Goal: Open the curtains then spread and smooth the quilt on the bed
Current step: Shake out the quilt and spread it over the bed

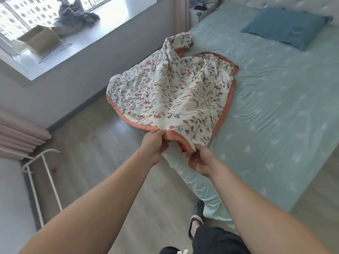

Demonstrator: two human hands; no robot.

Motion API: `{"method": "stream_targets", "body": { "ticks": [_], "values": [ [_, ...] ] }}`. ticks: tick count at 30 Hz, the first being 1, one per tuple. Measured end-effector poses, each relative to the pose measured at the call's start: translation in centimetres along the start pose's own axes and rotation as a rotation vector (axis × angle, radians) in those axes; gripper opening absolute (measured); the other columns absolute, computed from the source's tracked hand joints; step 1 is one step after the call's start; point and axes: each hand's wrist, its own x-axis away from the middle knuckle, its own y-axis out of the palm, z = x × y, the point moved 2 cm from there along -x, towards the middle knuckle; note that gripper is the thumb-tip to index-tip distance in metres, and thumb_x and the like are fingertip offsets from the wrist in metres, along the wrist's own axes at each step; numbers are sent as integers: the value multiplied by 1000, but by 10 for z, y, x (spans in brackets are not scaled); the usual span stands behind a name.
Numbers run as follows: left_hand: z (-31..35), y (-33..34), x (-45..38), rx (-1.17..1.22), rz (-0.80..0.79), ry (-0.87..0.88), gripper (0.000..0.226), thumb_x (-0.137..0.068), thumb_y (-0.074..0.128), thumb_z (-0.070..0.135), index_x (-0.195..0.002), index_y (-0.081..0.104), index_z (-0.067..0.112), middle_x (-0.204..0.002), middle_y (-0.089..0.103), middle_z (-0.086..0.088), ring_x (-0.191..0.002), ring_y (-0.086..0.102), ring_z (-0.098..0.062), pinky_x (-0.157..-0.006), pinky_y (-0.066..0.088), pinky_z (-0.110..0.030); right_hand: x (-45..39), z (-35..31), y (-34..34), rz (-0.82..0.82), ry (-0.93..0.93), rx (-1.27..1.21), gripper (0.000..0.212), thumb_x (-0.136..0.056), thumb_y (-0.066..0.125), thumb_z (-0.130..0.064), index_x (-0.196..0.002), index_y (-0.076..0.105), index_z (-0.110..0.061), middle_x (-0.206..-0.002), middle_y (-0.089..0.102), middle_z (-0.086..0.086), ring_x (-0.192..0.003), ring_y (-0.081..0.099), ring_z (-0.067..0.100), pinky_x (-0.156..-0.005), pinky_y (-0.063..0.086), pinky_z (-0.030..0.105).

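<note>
The quilt lies bunched in the middle of the frame, partly on the bed and partly hanging off its near-left edge toward the floor. Both hands hold one orange-bordered corner at lower centre: the left hand pinches the border with its grip narrow around the cloth, and the right hand curls round the hem just beside it. From the hands the rest of the quilt runs up and away, toward the pillow at upper right. The curtain at the left edge looks gathered and the window is uncovered, so that step seems done. Spreading likely means parting the hands along this edge; the right hand is nearer the bed.
</note>
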Motion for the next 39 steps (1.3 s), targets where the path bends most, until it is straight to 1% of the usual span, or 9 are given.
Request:
{"method": "stream_targets", "body": {
  "ticks": [3,6,10,13,20,26,28,34,39],
  "values": [
    [-27,-14,13,89,21,19,16,-102,60,26,-109,71,16,-102,77,-5,-92,71,-19,-77,51,-32,41,9,-17,66,-118,153,10,-99,66,-25,-92,71,-20,-73,62,1,-57,56,13,-60,49,29],
    [-76,-3,49,6,-149,-41,44,-101,58,51,-109,73,11,-96,78,-4,-94,69,-20,-77,45,-34,86,27,-31,53,-158,257,39,-104,62,-31,-67,70,-19,-59,59,-2,-45,54,10,-59,43,28],
    [-156,18,107,-147,-365,21,59,-91,63,68,-118,76,18,-115,78,1,-110,67,-15,-102,43,-33,130,64,-59,186,-194,517,39,-104,63,-43,-74,64,-17,-53,47,1,-39,43,15,-46,38,23],
    [-192,25,136,-46,-370,32,85,-72,82,60,-144,52,25,-132,68,-4,-114,70,-20,-105,54,-43,153,80,-77,218,-211,633,40,-104,61,-30,-67,58,-15,-49,47,4,-36,41,17,-42,35,21],
    [-251,22,158,254,-170,33,48,-98,68,16,-142,53,30,-102,66,-2,-74,62,-17,-72,54,-36,177,95,-111,237,-175,679,35,-98,60,-39,-74,67,-14,-60,54,5,-46,47,20,-54,47,25],
    [-285,32,170,605,-141,-108,30,-107,51,5,-130,60,21,-109,68,-6,-91,68,-23,-69,60,-40,170,129,-179,314,111,591,53,-94,63,-62,-111,62,-12,-114,64,11,-100,66,31,-87,58,50],
    [-291,40,176,609,-109,-122,26,-107,48,3,-122,62,19,-103,67,-5,-85,68,-21,-62,58,-38,162,129,-192,163,148,427,51,-99,62,-56,-120,68,-10,-114,71,12,-96,73,31,-77,64,45],
    [-320,68,179,685,16,-77,35,-103,59,14,-135,54,25,-124,73,-5,-106,71,-28,-82,60,-47,148,102,-213,-66,44,227,35,-109,51,-18,-138,65,-4,-128,73,21,-116,73,35,-100,60,48],
    [-364,153,206,690,98,-154,44,-98,70,37,-130,66,7,-123,75,-15,-111,74,-30,-102,55,-50,145,64,-285,-22,36,450,19,-97,68,-9,-115,67,-13,-94,78,10,-81,75,27,-74,65,42]
  ]
}}
